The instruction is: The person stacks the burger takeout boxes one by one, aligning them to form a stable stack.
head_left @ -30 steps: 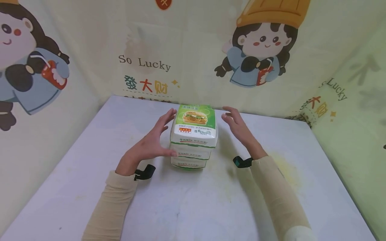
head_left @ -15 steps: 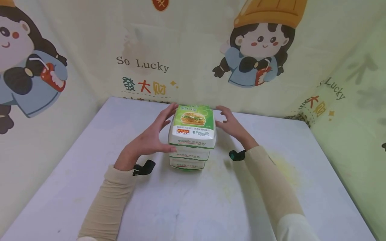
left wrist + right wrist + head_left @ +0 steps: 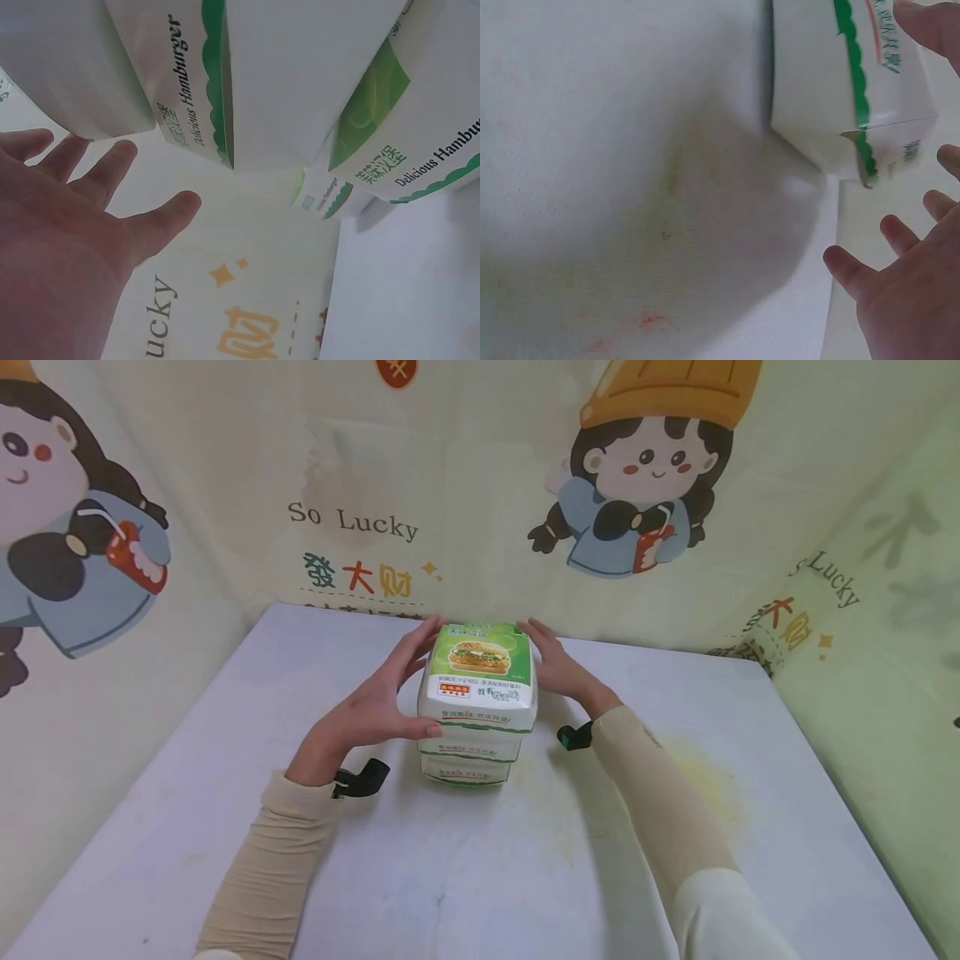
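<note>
A stack of three white and green cardboard burger boxes stands on the table, with a burger picture on the lid of the top box [image 3: 480, 672]. The middle box [image 3: 480, 746] and the bottom box [image 3: 465, 772] show only their front faces. My left hand [image 3: 378, 697] lies along the stack's left side, thumb toward the front, fingers spread and fairly straight. My right hand [image 3: 558, 664] is at the right side of the top box. In the right wrist view its fingers [image 3: 900, 234] are extended and its thumb [image 3: 934, 26] overlaps the box. Contact at the far sides is hidden.
The white table [image 3: 480, 877] bears yellowish stains at the right. A cartoon-printed cloth wall [image 3: 480, 485] rises just behind the stack, with more cloth at both sides. Black wrist cameras [image 3: 363, 778] hang beneath the wrists.
My right hand has moved left, from apart to the top box's right side. My left hand has drawn slightly closer to the box. The stack has stayed on the table.
</note>
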`<state>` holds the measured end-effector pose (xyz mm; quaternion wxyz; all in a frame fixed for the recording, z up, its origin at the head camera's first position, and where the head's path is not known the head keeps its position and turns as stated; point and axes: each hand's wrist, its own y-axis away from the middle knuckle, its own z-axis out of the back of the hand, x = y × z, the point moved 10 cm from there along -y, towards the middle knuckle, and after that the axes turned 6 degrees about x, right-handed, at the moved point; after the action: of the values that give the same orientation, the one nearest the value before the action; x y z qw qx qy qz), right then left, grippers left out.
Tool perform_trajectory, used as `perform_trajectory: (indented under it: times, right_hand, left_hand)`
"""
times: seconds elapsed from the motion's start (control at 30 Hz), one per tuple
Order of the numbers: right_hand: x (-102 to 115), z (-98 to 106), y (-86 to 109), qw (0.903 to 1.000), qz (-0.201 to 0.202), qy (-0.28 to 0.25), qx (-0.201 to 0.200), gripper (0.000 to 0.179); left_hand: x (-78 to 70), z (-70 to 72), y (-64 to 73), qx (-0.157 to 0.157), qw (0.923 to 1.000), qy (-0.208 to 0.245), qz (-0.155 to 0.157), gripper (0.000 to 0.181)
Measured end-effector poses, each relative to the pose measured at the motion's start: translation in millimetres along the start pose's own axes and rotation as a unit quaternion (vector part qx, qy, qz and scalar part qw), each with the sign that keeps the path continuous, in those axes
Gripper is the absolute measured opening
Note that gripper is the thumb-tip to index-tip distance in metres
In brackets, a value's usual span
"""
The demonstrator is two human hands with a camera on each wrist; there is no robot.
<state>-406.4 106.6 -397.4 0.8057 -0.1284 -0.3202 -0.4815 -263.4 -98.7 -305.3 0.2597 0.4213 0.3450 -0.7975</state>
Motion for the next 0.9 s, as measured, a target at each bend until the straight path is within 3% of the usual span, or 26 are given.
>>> perform_trajectory:
  times: [0.13, 0.27, 0.5, 0.77, 0.9]
  right_hand:
    - [-3.4, -4.6, -2.6, 0.9998, -0.008, 0.017, 0.011, 0.091]
    - [-2.7, -2.6, -4.1, 0.9997, -0.002, 0.022, -0.003, 0.087]
    - [4.4, -3.4, -4.7, 0.9998, 0.017, -0.009, -0.011, 0.09]
    - [4.1, -4.3, 2.2, 0.9995, -0.005, 0.029, -0.012, 0.082]
    - [4.4, -7.1, 4.1, 0.9994, 0.008, 0.031, -0.015, 0.081]
  left_hand:
    - [-0.8, -0.4, -0.4, -0.002, 1.0, 0.0, -0.002, 0.12]
    - [-2.1, -0.1, -1.1, -0.002, 1.0, 0.0, -0.003, 0.12]
    - [-2.6, 2.2, -0.5, -0.003, 1.0, -0.003, -0.004, 0.119]
    - [-2.8, 5.5, -0.3, -0.008, 0.9995, -0.025, 0.016, 0.117]
    - [-2.9, 7.1, 0.6, -0.009, 0.9992, -0.032, 0.02, 0.115]
